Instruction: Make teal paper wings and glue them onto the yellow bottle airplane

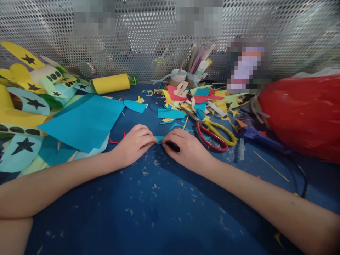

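Between my two hands a small piece of blue paper (159,139) is pinched just over the blue table. My left hand (135,145) grips its left end with thumb and fingers pressed together. At the other end my right hand (186,147) is curled round, its fingertips closed on the paper; most of the piece is hidden by my fingers. Just beyond lie two rounded blue paper cutouts, one at the back left (135,106) and one nearer the middle (170,113). Scissors (209,131) with one red and one yellow handle rest right of my right hand.
Blue sheets (87,120) and paper planes with black stars (33,102) crowd the left. A yellow-wrapped bottle (111,84) lies behind. Paper scraps (220,102), a purple glue gun (262,140) and a red bag (302,113) fill the right. Cups of sticks (178,77) stand by the mesh.
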The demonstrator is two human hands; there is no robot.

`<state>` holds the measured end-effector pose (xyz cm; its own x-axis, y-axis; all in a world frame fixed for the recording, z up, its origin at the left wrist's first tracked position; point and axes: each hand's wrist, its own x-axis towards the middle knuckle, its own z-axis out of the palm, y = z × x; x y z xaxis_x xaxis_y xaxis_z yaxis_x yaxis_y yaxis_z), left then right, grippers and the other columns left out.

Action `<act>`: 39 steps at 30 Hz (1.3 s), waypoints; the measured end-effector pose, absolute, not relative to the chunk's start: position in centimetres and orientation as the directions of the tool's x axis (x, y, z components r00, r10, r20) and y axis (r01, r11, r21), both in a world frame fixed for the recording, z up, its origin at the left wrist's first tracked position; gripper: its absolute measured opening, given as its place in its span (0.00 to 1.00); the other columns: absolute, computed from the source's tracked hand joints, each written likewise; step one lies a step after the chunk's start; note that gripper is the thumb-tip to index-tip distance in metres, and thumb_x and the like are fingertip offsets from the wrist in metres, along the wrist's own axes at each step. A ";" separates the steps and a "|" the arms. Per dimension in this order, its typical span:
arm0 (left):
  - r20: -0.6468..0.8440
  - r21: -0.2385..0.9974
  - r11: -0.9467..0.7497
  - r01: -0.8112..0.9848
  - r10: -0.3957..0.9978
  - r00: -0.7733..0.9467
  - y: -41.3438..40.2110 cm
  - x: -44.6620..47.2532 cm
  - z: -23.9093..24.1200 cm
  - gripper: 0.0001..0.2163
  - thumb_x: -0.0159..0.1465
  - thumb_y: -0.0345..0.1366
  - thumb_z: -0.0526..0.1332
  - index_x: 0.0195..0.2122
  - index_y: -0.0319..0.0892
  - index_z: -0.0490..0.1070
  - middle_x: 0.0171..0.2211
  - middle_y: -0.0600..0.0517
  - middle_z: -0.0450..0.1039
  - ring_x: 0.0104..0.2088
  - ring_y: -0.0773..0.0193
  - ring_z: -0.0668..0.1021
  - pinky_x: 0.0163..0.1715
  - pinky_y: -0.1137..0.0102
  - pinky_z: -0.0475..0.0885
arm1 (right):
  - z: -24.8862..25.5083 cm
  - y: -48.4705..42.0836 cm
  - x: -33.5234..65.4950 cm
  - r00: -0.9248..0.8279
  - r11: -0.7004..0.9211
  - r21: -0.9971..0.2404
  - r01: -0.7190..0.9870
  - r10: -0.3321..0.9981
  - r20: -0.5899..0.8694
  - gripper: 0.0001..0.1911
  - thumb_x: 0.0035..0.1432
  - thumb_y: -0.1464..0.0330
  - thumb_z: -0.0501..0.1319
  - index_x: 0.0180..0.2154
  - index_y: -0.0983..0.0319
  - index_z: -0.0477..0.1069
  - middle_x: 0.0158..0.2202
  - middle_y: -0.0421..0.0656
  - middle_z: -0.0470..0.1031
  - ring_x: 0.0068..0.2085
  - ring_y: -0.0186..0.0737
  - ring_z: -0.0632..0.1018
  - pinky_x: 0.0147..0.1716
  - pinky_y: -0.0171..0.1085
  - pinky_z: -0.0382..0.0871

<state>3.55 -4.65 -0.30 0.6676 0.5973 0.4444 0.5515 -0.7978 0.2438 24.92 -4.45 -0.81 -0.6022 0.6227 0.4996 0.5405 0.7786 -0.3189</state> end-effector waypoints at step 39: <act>0.430 0.259 -0.766 0.589 0.637 0.640 -4.6 3.7 -0.3 0.07 0.67 0.32 0.56 0.38 0.40 0.74 0.36 0.48 0.76 0.41 0.59 0.74 0.44 0.62 0.68 | -0.4 -4.1 25.2 -0.556 0.674 -0.446 0.589 0.738 0.383 0.04 0.59 0.74 0.59 0.32 0.61 0.71 0.32 0.43 0.75 0.37 0.39 0.75 0.36 0.37 0.70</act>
<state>3.67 -4.64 -0.33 0.6396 0.6373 0.4297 0.5888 -0.7656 0.2591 25.17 -4.08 -0.42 -0.5559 0.7380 0.3825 0.5886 0.6744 -0.4458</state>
